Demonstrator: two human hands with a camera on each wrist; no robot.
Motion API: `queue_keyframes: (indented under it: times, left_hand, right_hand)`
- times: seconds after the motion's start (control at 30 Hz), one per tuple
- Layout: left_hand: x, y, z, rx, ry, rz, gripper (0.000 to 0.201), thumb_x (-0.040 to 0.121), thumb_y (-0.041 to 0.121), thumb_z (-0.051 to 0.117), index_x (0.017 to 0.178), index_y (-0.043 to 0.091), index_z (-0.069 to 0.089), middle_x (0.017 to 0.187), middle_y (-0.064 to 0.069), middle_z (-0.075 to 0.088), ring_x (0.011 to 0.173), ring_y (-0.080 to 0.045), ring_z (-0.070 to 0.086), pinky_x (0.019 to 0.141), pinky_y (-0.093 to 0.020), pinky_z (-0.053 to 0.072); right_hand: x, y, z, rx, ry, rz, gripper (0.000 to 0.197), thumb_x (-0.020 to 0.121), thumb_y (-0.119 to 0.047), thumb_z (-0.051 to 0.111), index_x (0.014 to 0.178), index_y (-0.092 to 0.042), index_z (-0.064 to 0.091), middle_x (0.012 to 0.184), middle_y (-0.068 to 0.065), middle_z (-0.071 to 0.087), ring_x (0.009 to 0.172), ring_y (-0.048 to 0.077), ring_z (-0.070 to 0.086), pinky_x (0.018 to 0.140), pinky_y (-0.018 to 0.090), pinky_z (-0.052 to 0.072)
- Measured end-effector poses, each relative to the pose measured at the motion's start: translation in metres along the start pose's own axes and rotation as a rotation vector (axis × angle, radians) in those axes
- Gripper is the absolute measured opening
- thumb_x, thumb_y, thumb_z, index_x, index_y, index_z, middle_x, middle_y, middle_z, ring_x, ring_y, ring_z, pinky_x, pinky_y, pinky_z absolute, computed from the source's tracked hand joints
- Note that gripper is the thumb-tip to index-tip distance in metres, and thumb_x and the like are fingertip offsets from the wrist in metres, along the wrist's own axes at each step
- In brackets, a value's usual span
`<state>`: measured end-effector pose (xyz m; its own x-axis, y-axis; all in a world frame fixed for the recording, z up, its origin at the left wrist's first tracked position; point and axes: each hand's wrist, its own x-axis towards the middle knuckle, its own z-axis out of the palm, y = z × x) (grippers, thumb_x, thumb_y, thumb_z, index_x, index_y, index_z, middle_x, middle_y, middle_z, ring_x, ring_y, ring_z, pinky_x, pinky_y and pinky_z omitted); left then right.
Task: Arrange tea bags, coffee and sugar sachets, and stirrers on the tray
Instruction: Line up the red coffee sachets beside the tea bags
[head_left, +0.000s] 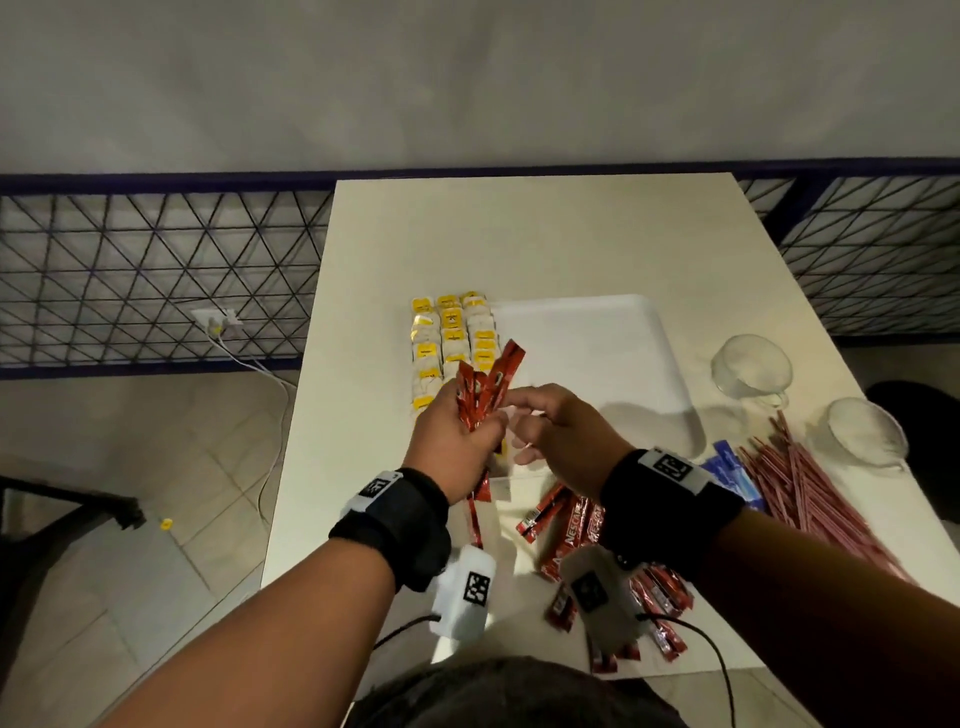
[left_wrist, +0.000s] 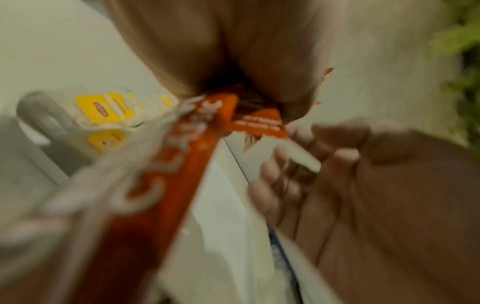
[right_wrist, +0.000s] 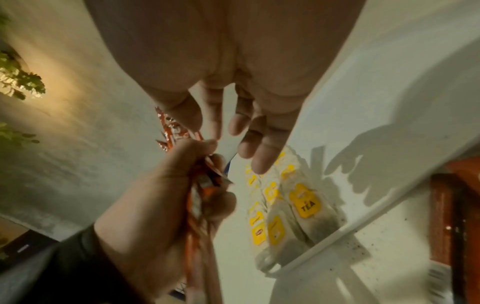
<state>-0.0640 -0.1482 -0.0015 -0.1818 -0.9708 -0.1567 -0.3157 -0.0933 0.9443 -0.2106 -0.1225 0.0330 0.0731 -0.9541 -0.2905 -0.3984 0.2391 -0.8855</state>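
My left hand (head_left: 460, 436) grips a bundle of red coffee sachets (head_left: 485, 392) upright over the near left part of the white tray (head_left: 597, 343). My right hand (head_left: 543, 423) hovers just right of the bundle with relaxed, empty fingers (right_wrist: 259, 148). Yellow-tagged tea bags (head_left: 451, 343) lie in three rows along the tray's left side. In the right wrist view the left hand (right_wrist: 166, 197) holds the sachets (right_wrist: 201, 197) beside the tea bags (right_wrist: 303, 202). The left wrist view is blurred; it shows the sachets (left_wrist: 182, 164) and the right hand (left_wrist: 363, 185).
Loose red coffee sachets (head_left: 571, 525) lie on the table (head_left: 519, 234) near its front edge. Blue sugar sachets (head_left: 732, 467) and a pile of red stirrers (head_left: 805, 488) lie to the right. Two glass cups (head_left: 750, 369) (head_left: 865, 431) stand at the right edge.
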Motion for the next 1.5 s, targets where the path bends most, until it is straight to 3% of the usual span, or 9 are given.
queue_keyframes:
  times: [0.13, 0.23, 0.47, 0.63, 0.7, 0.8, 1.0, 1.1, 1.5]
  left_hand:
    - [0.009, 0.011, -0.003, -0.369, 0.242, -0.155, 0.016, 0.073, 0.028, 0.067, 0.089, 0.026, 0.064, 0.084, 0.003, 0.072, 0.080, -0.022, 0.070, 0.084, -0.051, 0.056]
    - [0.014, 0.021, -0.002, -0.494, 0.225, -0.168, 0.022, 0.067, 0.030, 0.068, 0.089, 0.026, 0.067, 0.088, -0.003, 0.074, 0.084, -0.031, 0.071, 0.083, -0.054, 0.056]
    - [0.023, 0.026, -0.026, -0.624, 0.298, -0.149, 0.013, 0.084, 0.009, 0.065, 0.086, 0.019, 0.056, 0.064, 0.004, 0.064, 0.056, -0.018, 0.061, 0.064, -0.036, 0.052]
    - [0.000, 0.024, -0.037, -0.533, -0.062, -0.211, 0.008, 0.093, 0.005, 0.056, 0.096, 0.012, 0.059, 0.059, 0.007, 0.065, 0.050, -0.011, 0.061, 0.048, -0.023, 0.049]
    - [-0.012, 0.021, -0.031, -0.502, -0.217, -0.227, 0.006, 0.092, 0.008, 0.060, 0.097, 0.005, 0.062, 0.071, 0.000, 0.072, 0.065, -0.016, 0.069, 0.060, -0.029, 0.056]
    - [-0.019, 0.012, -0.026, -0.452, -0.294, -0.229, 0.044, 0.077, 0.031, 0.076, 0.110, 0.004, 0.066, 0.104, -0.020, 0.071, 0.100, -0.040, 0.066, 0.093, -0.051, 0.052]
    - [-0.025, 0.008, -0.030, -0.458, -0.175, -0.230, 0.016, 0.084, 0.005, 0.069, 0.101, 0.006, 0.067, 0.084, -0.006, 0.074, 0.074, -0.017, 0.070, 0.062, -0.023, 0.054]
    - [-0.023, 0.014, -0.027, -0.458, -0.123, -0.242, 0.009, 0.088, 0.001, 0.062, 0.085, 0.009, 0.064, 0.058, 0.004, 0.063, 0.047, -0.010, 0.058, 0.046, -0.019, 0.045]
    - [0.006, 0.044, 0.009, -0.150, 0.055, -0.220, 0.002, 0.088, 0.008, 0.065, 0.087, 0.009, 0.067, 0.069, -0.001, 0.064, 0.060, -0.014, 0.056, 0.054, -0.021, 0.047]
  right_hand:
    - [-0.011, 0.000, 0.011, -0.005, -0.206, 0.188, 0.042, 0.074, -0.044, 0.064, 0.106, -0.017, 0.057, 0.088, 0.006, 0.064, 0.076, 0.021, 0.064, 0.079, 0.044, 0.055]
    - [-0.019, -0.003, 0.025, -0.119, -0.400, 0.146, 0.032, 0.083, -0.045, 0.067, 0.088, -0.014, 0.059, 0.073, 0.002, 0.065, 0.061, 0.009, 0.064, 0.061, 0.027, 0.054]
    - [-0.025, 0.010, 0.018, -0.129, -0.305, 0.210, 0.024, 0.099, -0.021, 0.045, 0.079, -0.019, 0.058, 0.056, -0.003, 0.057, 0.050, 0.019, 0.056, 0.059, 0.039, 0.056]
    - [-0.024, -0.002, 0.006, 0.170, 0.001, 0.133, 0.035, 0.104, -0.025, 0.030, 0.095, -0.021, 0.063, 0.074, 0.012, 0.054, 0.059, 0.022, 0.053, 0.063, 0.040, 0.047]
    - [-0.022, -0.011, 0.006, 0.117, 0.017, 0.086, 0.037, 0.104, -0.024, 0.027, 0.108, -0.022, 0.064, 0.093, 0.015, 0.055, 0.079, 0.020, 0.057, 0.074, 0.032, 0.048]
    - [-0.020, -0.018, 0.009, 0.164, -0.005, 0.080, 0.028, 0.103, -0.030, 0.037, 0.088, -0.017, 0.057, 0.072, -0.003, 0.048, 0.065, 0.011, 0.045, 0.065, 0.024, 0.039]
    - [-0.013, -0.012, 0.007, 0.286, 0.044, 0.042, 0.041, 0.087, -0.039, 0.060, 0.057, -0.012, 0.058, 0.058, 0.017, 0.053, 0.060, 0.028, 0.046, 0.069, 0.042, 0.040]
    - [-0.010, -0.009, -0.006, 0.267, 0.023, 0.039, 0.029, 0.087, -0.036, 0.060, 0.079, -0.008, 0.065, 0.061, 0.008, 0.058, 0.056, 0.023, 0.049, 0.063, 0.036, 0.043]
    - [0.018, 0.030, -0.093, 0.168, 0.050, -0.025, 0.008, 0.089, -0.014, 0.066, 0.085, -0.018, 0.072, 0.045, -0.013, 0.050, 0.046, 0.008, 0.040, 0.047, 0.017, 0.036]
